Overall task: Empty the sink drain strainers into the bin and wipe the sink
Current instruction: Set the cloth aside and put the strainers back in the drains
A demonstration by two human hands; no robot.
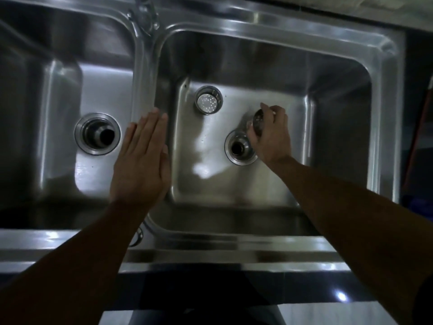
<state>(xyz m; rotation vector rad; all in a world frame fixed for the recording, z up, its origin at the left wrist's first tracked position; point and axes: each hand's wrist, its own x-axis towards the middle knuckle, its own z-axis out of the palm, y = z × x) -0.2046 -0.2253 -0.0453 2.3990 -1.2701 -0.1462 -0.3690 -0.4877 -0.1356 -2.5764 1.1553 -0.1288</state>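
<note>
A steel double sink [384, 95] fills the view. In the right basin my right hand [273, 137] grips a small metal drain strainer [257, 123], just above and to the right of the open right drain [240, 147]. A second strainer [208, 100], a perforated steel cup, stands upright on the basin floor to the far left of that drain. The left basin's drain [97, 133] is open, with no strainer in it. My left hand [143, 160] lies flat with straight fingers on the divider between the two basins.
The tap [146, 15] rises at the back over the divider. The sink's front rim [210, 245] runs across the view, with a dark counter edge below it. A red-handled item [419, 137] leans at the far right. The right basin floor looks wet.
</note>
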